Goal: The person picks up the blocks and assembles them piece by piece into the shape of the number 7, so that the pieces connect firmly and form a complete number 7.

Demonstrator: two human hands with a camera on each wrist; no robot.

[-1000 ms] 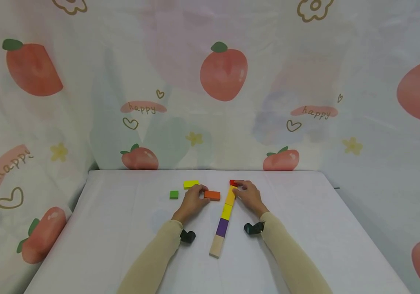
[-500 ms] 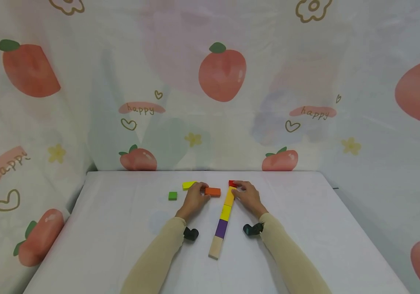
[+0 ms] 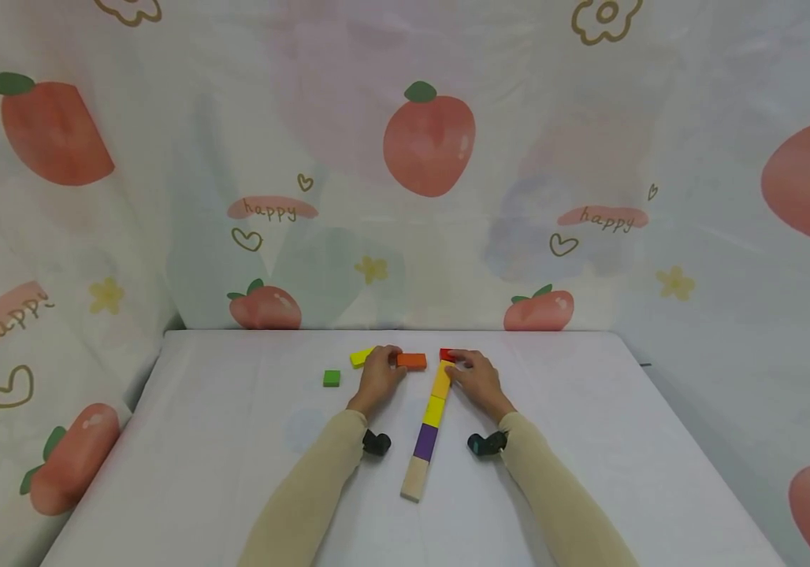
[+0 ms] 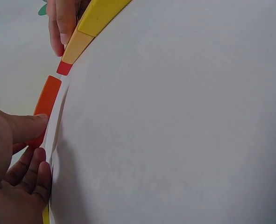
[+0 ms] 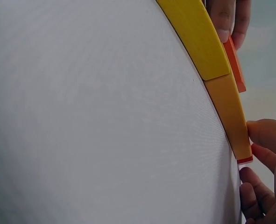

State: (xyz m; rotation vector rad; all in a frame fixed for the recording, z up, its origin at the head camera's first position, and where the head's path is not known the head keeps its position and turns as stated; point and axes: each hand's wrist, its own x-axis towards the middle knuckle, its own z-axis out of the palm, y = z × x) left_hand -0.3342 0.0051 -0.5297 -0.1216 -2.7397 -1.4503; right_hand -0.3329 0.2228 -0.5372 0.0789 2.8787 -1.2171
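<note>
Left hand point(image 3: 380, 379) holding an orange block point(image 3: 412, 361), right hand point(image 3: 479, 383) at a red block point(image 3: 445, 353), over a white table point(image 3: 199, 472).

Head view: the left hand pinches the orange block's left end, beside a half-hidden yellow block point(image 3: 359, 358), with a green block point(image 3: 332, 378) further left; from the red block an amber block point(image 3: 441, 383), short yellow block point(image 3: 434, 411), purple block point(image 3: 425, 442) and bare wooden block point(image 3: 414, 479) run towards the person. Left wrist view: the thumb lies against the orange block, a gap short of the red block. Right wrist view: the right thumb touches the amber block's side, fingers bent; with the red block mostly hidden, I cannot tell whether that hand grips it.
</note>
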